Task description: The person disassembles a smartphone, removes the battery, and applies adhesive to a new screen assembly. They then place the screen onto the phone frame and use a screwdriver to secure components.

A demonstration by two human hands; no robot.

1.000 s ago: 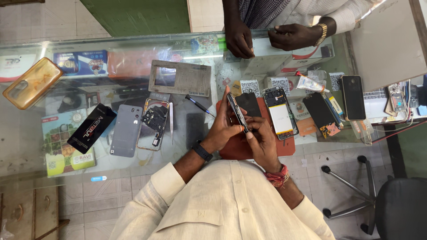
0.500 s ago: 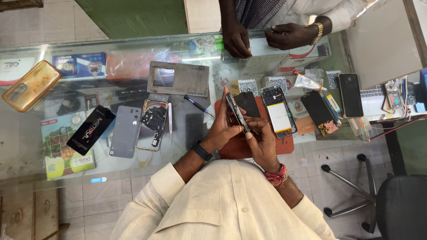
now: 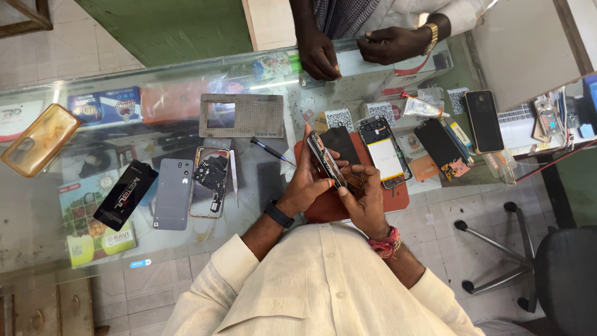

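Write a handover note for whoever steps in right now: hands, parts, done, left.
Left hand: grips the opened phone on edge above the red mat.
Right hand: fingertips at the phone's lower end.
On the glass counter: screwdriver, tweezers, stripped frame, grey back cover, second opened phone.
Done: phone is open.
Left: not reassembled.

Four hands show: the person's left hand (image 3: 305, 183) and right hand (image 3: 364, 202) together grip one opened phone (image 3: 326, 167), and two more hands (image 3: 318, 55) of another person rest on the counter (image 3: 74, 249) beyond them. Left of the left hand lie one screwdriver (image 3: 271, 150), one pair of tweezers (image 3: 234, 177), one phone frame (image 3: 210, 182), one grey back cover (image 3: 173, 194) and one black box (image 3: 125, 195). Right of the right hand lie one open phone (image 3: 385, 152) and two dark phones (image 3: 484, 121).
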